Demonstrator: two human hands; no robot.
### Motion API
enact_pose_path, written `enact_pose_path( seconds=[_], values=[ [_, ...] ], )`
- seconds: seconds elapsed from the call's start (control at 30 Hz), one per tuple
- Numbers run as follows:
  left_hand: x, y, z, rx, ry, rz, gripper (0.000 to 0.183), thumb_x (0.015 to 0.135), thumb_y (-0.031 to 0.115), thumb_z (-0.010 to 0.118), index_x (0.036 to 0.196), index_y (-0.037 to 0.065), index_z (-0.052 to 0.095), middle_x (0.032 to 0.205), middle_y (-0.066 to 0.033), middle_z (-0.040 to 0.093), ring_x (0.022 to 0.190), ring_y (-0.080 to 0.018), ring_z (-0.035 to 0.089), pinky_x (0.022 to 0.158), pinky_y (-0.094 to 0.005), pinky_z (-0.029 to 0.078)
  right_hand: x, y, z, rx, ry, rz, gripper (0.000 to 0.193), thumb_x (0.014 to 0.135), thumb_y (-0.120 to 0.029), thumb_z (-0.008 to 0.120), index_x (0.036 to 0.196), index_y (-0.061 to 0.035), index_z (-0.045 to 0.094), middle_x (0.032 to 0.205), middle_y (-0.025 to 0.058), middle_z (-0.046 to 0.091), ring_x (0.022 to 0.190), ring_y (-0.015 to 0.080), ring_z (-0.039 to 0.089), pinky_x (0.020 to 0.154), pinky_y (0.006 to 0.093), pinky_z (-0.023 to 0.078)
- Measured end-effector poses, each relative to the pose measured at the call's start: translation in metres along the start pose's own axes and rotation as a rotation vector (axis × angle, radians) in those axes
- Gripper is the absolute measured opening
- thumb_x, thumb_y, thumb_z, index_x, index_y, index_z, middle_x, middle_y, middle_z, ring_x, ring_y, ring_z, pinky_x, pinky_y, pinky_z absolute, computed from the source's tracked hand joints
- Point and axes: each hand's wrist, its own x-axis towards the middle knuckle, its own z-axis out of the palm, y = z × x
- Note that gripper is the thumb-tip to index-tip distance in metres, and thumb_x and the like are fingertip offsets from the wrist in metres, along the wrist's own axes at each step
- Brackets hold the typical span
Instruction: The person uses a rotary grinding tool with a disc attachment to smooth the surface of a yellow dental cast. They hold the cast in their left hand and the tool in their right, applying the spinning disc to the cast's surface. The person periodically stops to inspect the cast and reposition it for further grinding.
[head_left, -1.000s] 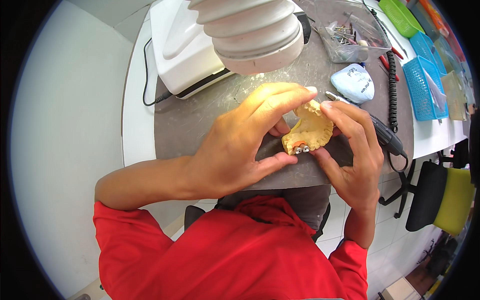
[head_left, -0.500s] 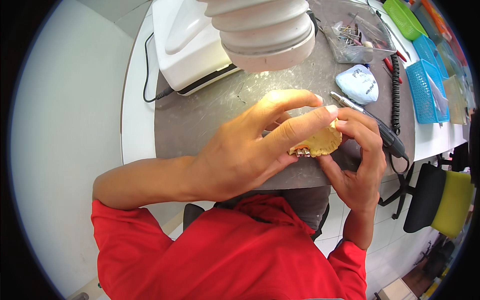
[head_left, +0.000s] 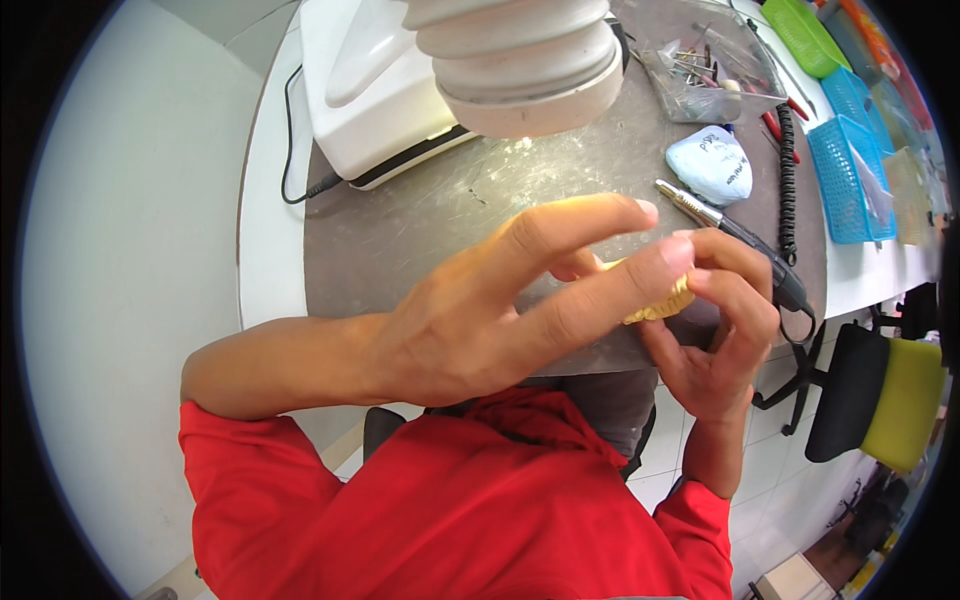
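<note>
A yellow plaster dental cast [head_left: 663, 306] is held low over the near edge of the bench, mostly hidden by my fingers. My right hand [head_left: 722, 325] grips it from the right, thumb below its near side and bent fingers on its far side. My left hand [head_left: 490, 305] reaches across from the left. Its index finger lies over the cast, with the tip close to my right fingertips, while the middle finger stretches out above and beyond. The left thumb is hidden beneath. A handpiece [head_left: 735, 235] with a metal tip lies just beyond my right hand.
A white suction hose [head_left: 520, 75] hangs above the bench, beside a white machine [head_left: 390, 110]. Farther right are a pale blue marked lump [head_left: 711, 166], a clear box [head_left: 700, 100] of small tools, a coiled black cord [head_left: 787, 190] and a blue basket [head_left: 850, 185]. A green-backed chair [head_left: 890, 400] stands right.
My left hand has shifted right and opened its index and middle fingers wider apart. The cast has tilted and is more covered; its metal teeth, visible before, are now hidden.
</note>
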Motion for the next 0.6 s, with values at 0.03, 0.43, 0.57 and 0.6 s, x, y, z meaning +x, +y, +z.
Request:
enact_pose_path(
  seconds=[0.03,0.43,0.57,0.6],
  values=[
    [0.000,0.001,-0.001,-0.021,-0.010,-0.052,0.080,0.071,-0.012,0.080,0.143,0.001,0.045,0.138,-0.0251,0.046,0.105,-0.0271,0.066,0.079,-0.0324,0.060,0.004,0.000,0.000,-0.016,-0.001,-0.001,0.064,0.073,0.001,0.084,0.126,-0.0049,0.049,0.122,0.0241,0.061,0.103,0.0305,0.064,0.085,0.0374,0.053],
    [-0.002,-0.003,-0.017,-0.178,-0.013,-0.556,0.084,0.078,-0.009,0.074,0.151,0.002,0.034,0.146,-0.0172,0.044,0.099,-0.0165,0.064,0.090,-0.0321,0.055,0.014,-0.006,-0.017,-0.400,0.049,0.124,0.035,0.075,-0.010,0.082,0.108,-0.0013,0.071,0.106,0.0123,0.071,0.095,0.0299,0.065,0.082,0.0376,0.053],
    [0.003,-0.001,-0.017,-0.107,0.002,-0.585,0.057,0.080,-0.002,0.074,0.133,0.004,0.054,0.129,-0.0160,0.052,0.096,-0.0213,0.066,0.085,-0.0328,0.056,0.016,-0.003,-0.040,-0.520,-0.052,0.250,0.033,0.075,-0.009,0.082,0.106,-0.0042,0.071,0.106,0.0099,0.070,0.097,0.0299,0.065,0.085,0.0392,0.051],
    [0.004,-0.001,-0.019,-0.084,-0.020,-0.574,0.049,0.082,0.001,0.074,0.128,0.006,0.059,0.123,-0.0165,0.054,0.094,-0.0244,0.066,0.082,-0.0340,0.057,0.017,-0.001,-0.043,-0.510,-0.093,0.286,0.033,0.075,-0.009,0.082,0.107,-0.0045,0.071,0.107,0.0097,0.070,0.098,0.0298,0.065,0.086,0.0393,0.051]
  ],
)
